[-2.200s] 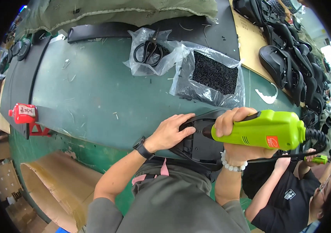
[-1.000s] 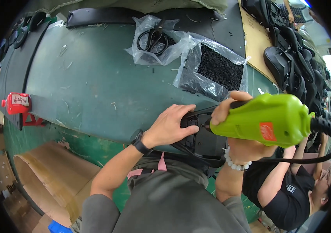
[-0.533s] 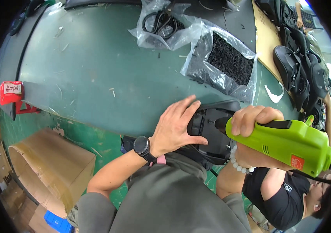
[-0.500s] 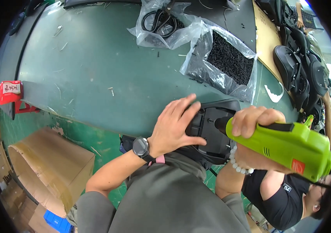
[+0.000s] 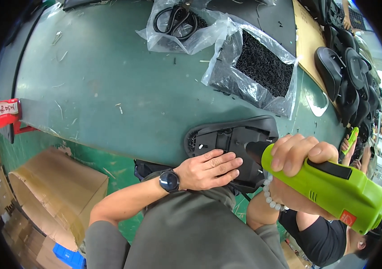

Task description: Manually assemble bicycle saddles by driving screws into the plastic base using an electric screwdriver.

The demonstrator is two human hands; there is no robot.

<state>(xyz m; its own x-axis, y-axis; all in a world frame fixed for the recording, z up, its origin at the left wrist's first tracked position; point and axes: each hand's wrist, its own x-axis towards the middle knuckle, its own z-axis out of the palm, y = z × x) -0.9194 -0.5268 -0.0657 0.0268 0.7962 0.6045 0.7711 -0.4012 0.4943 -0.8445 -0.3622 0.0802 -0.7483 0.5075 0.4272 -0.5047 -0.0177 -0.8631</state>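
Note:
A black moulded plastic part (image 5: 218,134), long with a rounded left end and ribs inside, lies at the table's near edge. Across its near side rests my left hand (image 5: 211,169), fingers stretched out flat and holding nothing; a dark watch is on that wrist. My right hand (image 5: 296,157) wraps round a lime-green power screwdriver (image 5: 334,190) with a black nose. The nose points left, and its tip is over the middle of the black part; whether it touches a screw there I cannot tell. A small white piece (image 5: 201,146) shows at the part's left end.
Beyond the part lies an open plastic bag (image 5: 262,67) of small black screws; another bag (image 5: 155,42) carries black-handled scissors (image 5: 173,22). More black parts (image 5: 334,71) are heaped at right. A red bottle (image 5: 7,113), a cardboard box (image 5: 61,188) and a co-worker (image 5: 321,242) are around.
My left hand has come down and nearer me, from spread above the part to flat on it, uncovering its left end. The screwdriver's back end has dropped slightly; its nose stays over the part.

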